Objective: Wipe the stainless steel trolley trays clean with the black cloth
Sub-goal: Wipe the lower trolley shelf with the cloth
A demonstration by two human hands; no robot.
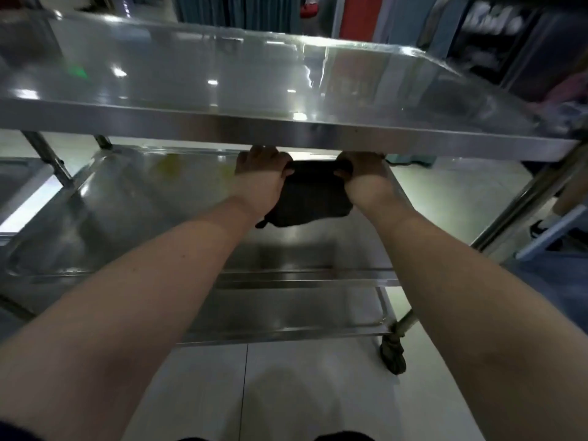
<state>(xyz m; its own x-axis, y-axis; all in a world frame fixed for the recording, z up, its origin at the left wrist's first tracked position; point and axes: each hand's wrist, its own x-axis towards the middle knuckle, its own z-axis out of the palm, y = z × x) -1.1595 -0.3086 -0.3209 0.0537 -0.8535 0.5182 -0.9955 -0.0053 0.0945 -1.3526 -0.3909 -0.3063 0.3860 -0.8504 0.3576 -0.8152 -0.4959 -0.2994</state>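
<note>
Left grip [261, 175], right grip [366, 176] — holding black cloth [308, 200].

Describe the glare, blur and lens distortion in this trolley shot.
Head view: lights glare as white patches on the stainless steel top tray; its right end and the room behind are smeared with blur; the wide lens bows its front edge; the black cloth over the middle steel tray lies in shade, detail lost; the left hand and right hand gripping it look sharp, fingertips hidden.
</note>
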